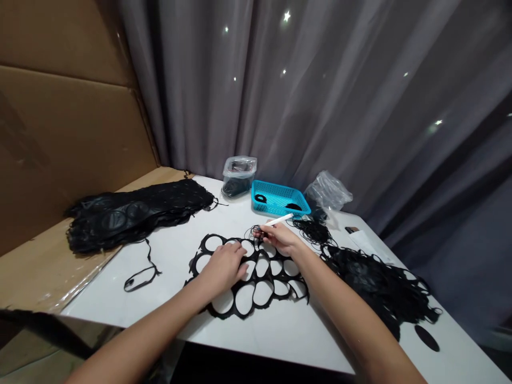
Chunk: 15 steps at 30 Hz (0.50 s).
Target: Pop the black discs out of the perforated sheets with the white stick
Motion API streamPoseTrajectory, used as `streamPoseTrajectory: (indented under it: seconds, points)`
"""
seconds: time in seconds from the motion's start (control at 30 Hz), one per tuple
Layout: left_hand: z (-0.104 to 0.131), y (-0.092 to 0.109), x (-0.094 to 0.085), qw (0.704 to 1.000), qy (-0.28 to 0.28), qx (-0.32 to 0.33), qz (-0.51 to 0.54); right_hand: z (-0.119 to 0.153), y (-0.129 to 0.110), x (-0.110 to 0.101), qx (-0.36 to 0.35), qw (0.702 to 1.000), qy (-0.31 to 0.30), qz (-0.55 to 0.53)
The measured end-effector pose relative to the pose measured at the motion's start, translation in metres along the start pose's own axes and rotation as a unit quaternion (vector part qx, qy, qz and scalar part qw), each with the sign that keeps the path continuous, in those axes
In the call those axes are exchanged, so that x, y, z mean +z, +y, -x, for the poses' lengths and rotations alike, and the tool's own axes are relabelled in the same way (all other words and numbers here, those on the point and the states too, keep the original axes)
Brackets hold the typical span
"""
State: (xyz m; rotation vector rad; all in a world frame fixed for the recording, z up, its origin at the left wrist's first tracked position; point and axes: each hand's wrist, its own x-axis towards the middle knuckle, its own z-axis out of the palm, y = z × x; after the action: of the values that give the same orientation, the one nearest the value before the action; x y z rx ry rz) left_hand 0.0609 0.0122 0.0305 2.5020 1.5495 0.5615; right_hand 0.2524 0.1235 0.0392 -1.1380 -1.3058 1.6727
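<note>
Perforated black sheet: (262, 278) a flat web of large round holes, lying on the white table (168, 298) in front of the person, under and between both hands.
Left hand: (224, 265) laid over the left part of the web, fingers loosely spread and pressing down on it, grasping nothing that shows.
Right hand: (278, 237) at the web's far edge, thumb and fingers pinched round a white pen-like tool (282, 219); a small tangle of thin black rings (255, 231) sits at its fingertips, and whether they are gripped too, I cannot tell.
Blue basket: (276, 199) shallow, with mesh walls, beyond the right hand; inside are a black ring (260, 198) at the left and a dark rounded piece (294, 207) at the right.
Clear plastic tub: (240, 173) just left of the basket, with black material low inside.
Clear plastic bag: (330, 189) crumpled, right of the basket; dark material shows at its lower left.
Table, right side: a pile of fine black loops (314, 232), a heap of holed black scrap (368, 272) and a black disc (426, 338).
Table, left side: a thick stack of black sheets (140, 213) and a loose strip loop (141, 278).
Room: brown cardboard (72, 128) stands at the left; a grey curtain (320, 106) dotted with bright little stars hangs behind.
</note>
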Motion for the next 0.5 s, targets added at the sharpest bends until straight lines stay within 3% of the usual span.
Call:
streamPoseTrajectory:
  seconds: [0.17, 0.27, 0.37, 0.5]
  points:
    - [-0.041, -0.028, 0.003, 0.999, 0.018, 0.001, 0.027, 0.005, 0.004, -0.001, 0.062, 0.978, -0.103, -0.172]
    - [-0.054, -0.042, 0.008, 0.999, 0.013, 0.019, 0.026, 0.007, 0.009, -0.004, 0.08, 0.965, -0.146, -0.204]
    - [-0.048, -0.045, 0.01, 0.999, 0.025, 0.031, 0.009, 0.007, 0.01, -0.007, 0.107, 0.956, -0.163, -0.221]
    - [-0.009, -0.035, 0.013, 0.996, 0.075, 0.01, -0.036, -0.002, 0.011, -0.011, 0.104, 0.957, -0.111, -0.248]
